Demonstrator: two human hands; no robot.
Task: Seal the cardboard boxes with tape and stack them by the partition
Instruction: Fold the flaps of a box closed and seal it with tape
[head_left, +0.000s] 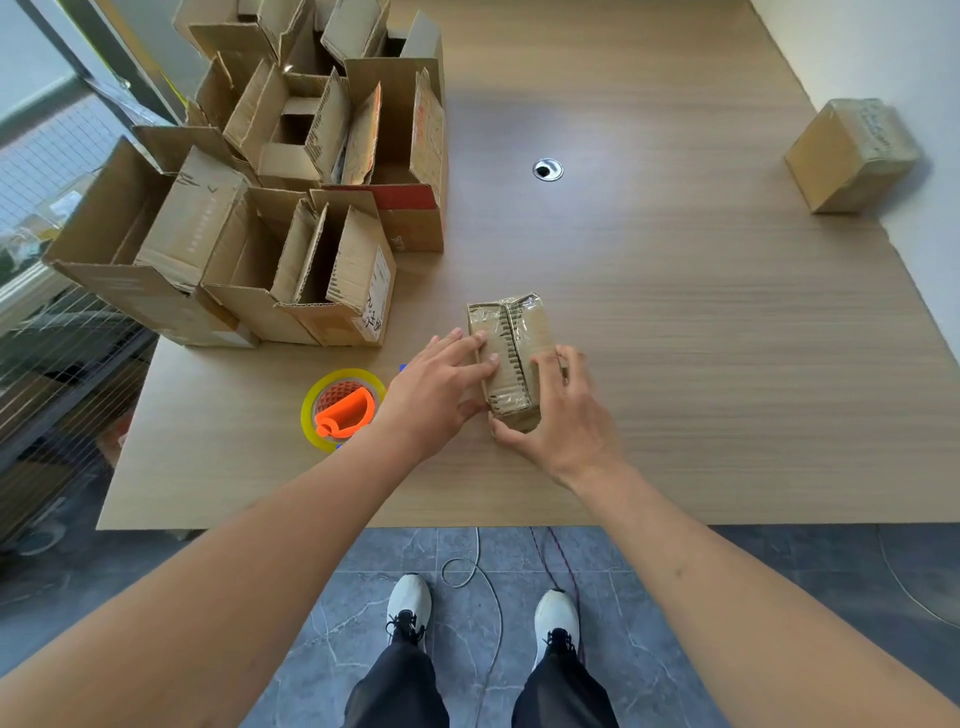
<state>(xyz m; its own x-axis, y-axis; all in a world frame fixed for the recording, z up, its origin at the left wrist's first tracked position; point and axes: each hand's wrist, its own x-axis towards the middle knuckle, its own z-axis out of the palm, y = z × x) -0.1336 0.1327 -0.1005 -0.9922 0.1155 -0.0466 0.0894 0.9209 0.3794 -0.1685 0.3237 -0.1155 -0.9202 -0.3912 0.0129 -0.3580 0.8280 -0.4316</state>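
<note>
A small cardboard box (511, 358) is held between both hands near the front edge of the wooden table (701, 322). The left hand (434, 387) is laid flat on the box's left side and top, its fingers straight and spread across the closed flaps, with the thumb tucked against the near left corner. The right hand (563, 410) is curled round the near right end of the box, fingers over the top edge and thumb pressed to the front face. Glossy tape is seen over the flaps, and the corrugated edge of the middle seam is exposed.

Just left of the left wrist, a roll of clear yellowish tape on an orange dispenser (344, 408) lies on the table, apart from the box. Farther left and back, a cluster of open cardboard boxes (270, 208) is gathered, flaps standing up. At the far right edge, a sealed box (852, 156) is set against the white partition (893, 57). A round cable grommet (547, 169) is let into the tabletop. Below the table edge, white shoes (410, 605) are seen on a grey tiled floor.
</note>
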